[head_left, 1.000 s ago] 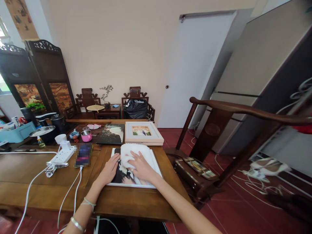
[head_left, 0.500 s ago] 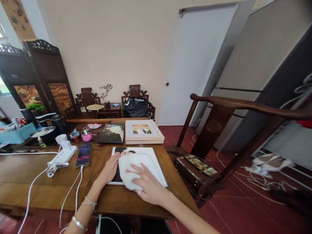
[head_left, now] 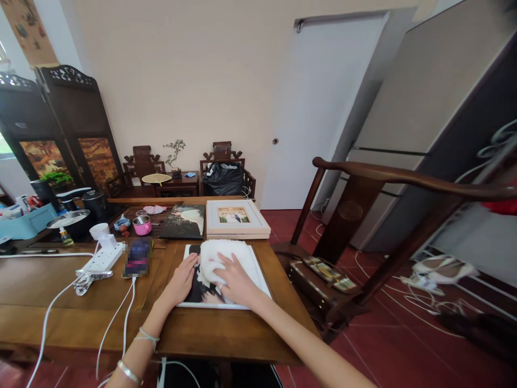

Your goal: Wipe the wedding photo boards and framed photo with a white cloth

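Observation:
A flat photo panel (head_left: 258,275) with white edges, showing dark-clothed and white-clothed figures, lies on the wooden table near its right end. My left hand (head_left: 183,280) rests flat on the panel's left edge with fingers stretched out, holding nothing. On the panel's upper middle, my right hand (head_left: 236,280) presses a fluffy white cloth (head_left: 212,256), its bent fingers sunk into the fabric. The cloth covers the upper part of the picture; the lower part shows.
Behind the panel lie a framed picture (head_left: 238,229) and a dark photo panel (head_left: 181,230). To the left are a phone (head_left: 137,258) on a cable, a white power strip (head_left: 105,258) and a pink cup (head_left: 141,226). A wooden chair (head_left: 347,215) stands at the right.
My right hand has slid the white cloth away from me, up the panel, uncovering the picture's lower part. My left hand has stayed at the left edge.

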`<state>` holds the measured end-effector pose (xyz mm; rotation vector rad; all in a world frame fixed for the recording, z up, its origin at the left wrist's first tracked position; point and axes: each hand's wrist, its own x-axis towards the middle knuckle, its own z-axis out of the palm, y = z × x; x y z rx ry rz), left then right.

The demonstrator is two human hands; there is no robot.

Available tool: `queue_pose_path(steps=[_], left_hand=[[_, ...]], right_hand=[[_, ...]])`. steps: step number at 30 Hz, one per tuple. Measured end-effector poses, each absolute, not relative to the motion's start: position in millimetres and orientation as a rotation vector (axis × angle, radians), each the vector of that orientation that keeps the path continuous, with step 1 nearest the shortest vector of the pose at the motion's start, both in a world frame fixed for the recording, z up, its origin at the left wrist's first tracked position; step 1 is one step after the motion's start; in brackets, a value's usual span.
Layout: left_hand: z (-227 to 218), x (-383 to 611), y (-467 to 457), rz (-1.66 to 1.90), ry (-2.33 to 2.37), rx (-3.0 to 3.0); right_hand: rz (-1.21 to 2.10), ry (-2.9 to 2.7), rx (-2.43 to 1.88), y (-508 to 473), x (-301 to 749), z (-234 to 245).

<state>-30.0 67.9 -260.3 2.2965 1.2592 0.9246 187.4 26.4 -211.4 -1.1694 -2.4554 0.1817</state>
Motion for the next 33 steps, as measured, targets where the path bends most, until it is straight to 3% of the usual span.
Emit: queue_pose_path(steps=[8,20,28,33], left_hand=[[-258,-30,65,0.885,1.255,2.278],[-258,-28,66,0.926,1.267,2.273],[-248,-26,61,1.007,1.286,2.289],[-247,-24,60,0.976,1.307,2.270]], right_hand=[[0.304,-2.585,-0.955,-57,199,-210],[0.255,-2.397,-1.295,44,195,-205],[0.348,-2.518,-1.005,-23,184,-203],[0.435,-2.512,-1.098,-49,216,-201]])
